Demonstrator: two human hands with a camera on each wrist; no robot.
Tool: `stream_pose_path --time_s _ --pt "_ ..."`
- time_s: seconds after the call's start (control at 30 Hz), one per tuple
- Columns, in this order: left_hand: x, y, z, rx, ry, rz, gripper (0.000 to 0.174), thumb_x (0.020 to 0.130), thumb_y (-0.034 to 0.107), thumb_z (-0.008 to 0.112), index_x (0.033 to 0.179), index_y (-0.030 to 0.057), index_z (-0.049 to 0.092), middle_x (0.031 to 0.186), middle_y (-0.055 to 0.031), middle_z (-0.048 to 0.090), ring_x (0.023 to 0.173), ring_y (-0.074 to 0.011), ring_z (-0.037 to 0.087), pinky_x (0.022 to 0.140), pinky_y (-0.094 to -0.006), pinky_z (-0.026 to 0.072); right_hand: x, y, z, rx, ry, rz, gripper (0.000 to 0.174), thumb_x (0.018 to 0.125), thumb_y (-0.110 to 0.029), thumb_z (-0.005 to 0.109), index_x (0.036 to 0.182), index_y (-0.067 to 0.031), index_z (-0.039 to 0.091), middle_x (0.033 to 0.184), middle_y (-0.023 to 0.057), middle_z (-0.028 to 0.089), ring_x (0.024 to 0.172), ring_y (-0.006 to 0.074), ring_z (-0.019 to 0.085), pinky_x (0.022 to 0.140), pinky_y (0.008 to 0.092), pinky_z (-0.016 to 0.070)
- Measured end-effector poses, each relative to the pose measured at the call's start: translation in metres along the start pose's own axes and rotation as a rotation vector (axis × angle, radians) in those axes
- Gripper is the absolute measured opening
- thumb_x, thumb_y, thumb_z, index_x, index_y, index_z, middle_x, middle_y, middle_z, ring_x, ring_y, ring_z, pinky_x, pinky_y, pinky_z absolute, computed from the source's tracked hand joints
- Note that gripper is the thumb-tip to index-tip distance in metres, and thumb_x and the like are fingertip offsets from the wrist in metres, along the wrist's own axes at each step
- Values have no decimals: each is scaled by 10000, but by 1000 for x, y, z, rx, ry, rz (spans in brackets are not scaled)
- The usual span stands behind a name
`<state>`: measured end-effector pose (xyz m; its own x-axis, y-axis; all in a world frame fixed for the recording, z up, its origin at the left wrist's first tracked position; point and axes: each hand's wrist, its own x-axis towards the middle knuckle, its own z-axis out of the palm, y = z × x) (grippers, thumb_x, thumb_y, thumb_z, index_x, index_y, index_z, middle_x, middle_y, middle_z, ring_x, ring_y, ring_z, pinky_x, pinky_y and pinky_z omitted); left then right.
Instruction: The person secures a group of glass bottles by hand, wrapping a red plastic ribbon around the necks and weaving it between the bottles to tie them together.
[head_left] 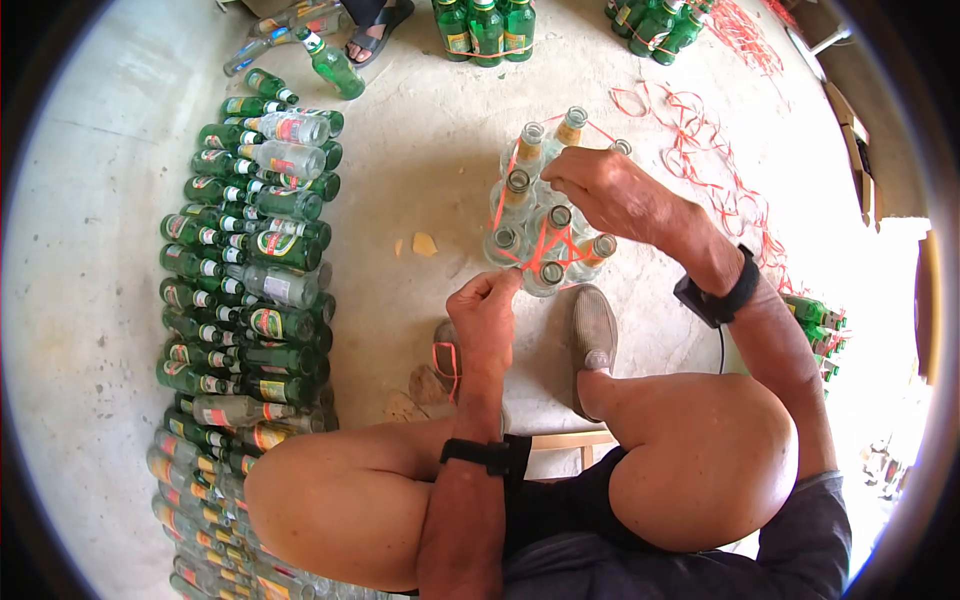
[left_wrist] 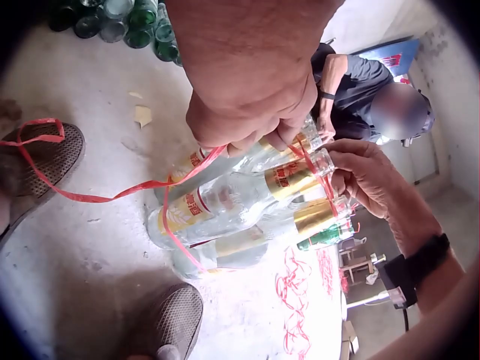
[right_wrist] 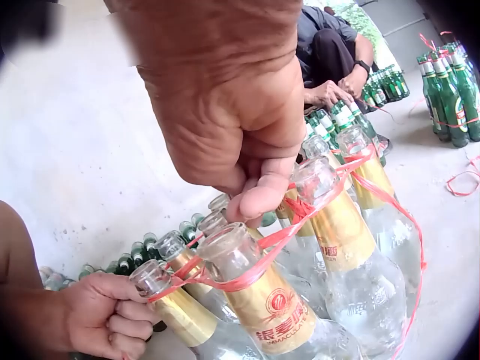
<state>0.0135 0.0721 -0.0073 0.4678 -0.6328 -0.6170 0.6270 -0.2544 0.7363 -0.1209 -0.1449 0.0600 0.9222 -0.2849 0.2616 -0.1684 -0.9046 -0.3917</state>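
A: Which step is this?

B: Binding, I'd judge. The red strap (left_wrist: 97, 199) is running round and between the necks of the clear bottles (right_wrist: 360, 300), which are standing on the floor (head_left: 400, 170) in front of the person, just beyond the shoes (head_left: 597, 330).

A: Hands?

B: Left hand (head_left: 485, 310) is pinching the strap at the near side, its loose tail trailing over one shoe. Right hand (head_left: 610, 190) is reaching over the bottle mouths, fingers bending; whether it is gripping strap or glass, I cannot tell.

A: What is the next move calling for?

B: Taking up slack evenly, my reading, while keeping the necks together and the loop from riding up over the mouths.

A: Counts?

B: Eight clear mouths are showing from above; a ninth is perhaps hiding under the right hand. Two shoes, two hands. One green bottle (head_left: 335, 68) is sitting apart. Two green bundles (head_left: 486, 32) are standing at the far edge. The lying bottles (head_left: 285, 250) at the left are overlapping too much for counting.
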Motion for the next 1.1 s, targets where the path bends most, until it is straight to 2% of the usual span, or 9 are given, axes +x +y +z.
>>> stream_pose_path --time_s 0.07,0.17,0.2,0.3,0.4,0.67,0.8,0.9,1.1 --pt "3 -2 3 -4 38 49 150 895 56 798 781 -24 741 689 58 608 588 -26 450 521 -246 323 -6 -18 -7 -128 21 -123 147 908 -93 723 1018 2 703 1112 145 669 882 342 706 731 427 623" --pt "5 -5 5 21 49 103 154 895 44 794 780 -36 732 694 67 597 631 -25 457 555 -247 338 -25 -32 10 -72 -63 156 209 946 -115 705 1118 3 691 1126 142 661 1009 321 704 781 417 624" --pt "5 -3 6 50 54 128 155 898 43 790 780 -37 730 694 68 590 630 -25 454 554 -247 338 -27 -40 10 -97 -35 214 235 937 -129 725 1141 -16 692 1118 121 662 1007 296 718 764 402 638" --pt "2 0 6 117 61 186 159 905 39 778 778 -41 726 695 74 573 631 -25 444 551 -245 338 -27 -45 13 -311 81 -66 262 873 -108 743 1122 -53 681 1038 82 625 858 271 729 730 376 636" --pt "3 -1 5 142 59 253 134 905 33 780 803 -44 742 700 75 577 635 -23 443 551 -244 338 -31 -52 23 -202 110 183 332 858 -86 741 1183 -54 678 1076 72 635 900 254 732 735 362 637" --pt "7 2 -1 268 54 398 86 907 21 781 856 -47 770 713 82 563 648 -26 441 557 -243 336 -34 -48 26 -195 113 151 376 877 -95 768 1236 -45 668 1136 79 662 945 255 740 755 362 645" --pt "7 1 -3 285 48 363 94 905 22 783 849 -50 759 706 86 545 645 -25 434 556 -244 331 -37 -51 29 -225 98 205 393 886 -102 786 1255 -37 666 1173 93 668 998 271 733 785 374 646" --pt "8 -1 0 296 45 359 105 904 23 784 838 -51 750 702 87 536 641 -24 425 554 -244 324 -40 -60 22 -200 280 150 411 844 -111 788 1228 -44 656 1110 99 625 985 294 696 798 393 626" --pt "11 -9 -5 327 32 391 107 905 21 770 841 -62 749 707 86 544 646 -22 424 551 -247 327 -73 -81 18 -203 219 383 359 865 -167 826 1174 -51 687 1134 98 633 973 292 674 819 417 614"
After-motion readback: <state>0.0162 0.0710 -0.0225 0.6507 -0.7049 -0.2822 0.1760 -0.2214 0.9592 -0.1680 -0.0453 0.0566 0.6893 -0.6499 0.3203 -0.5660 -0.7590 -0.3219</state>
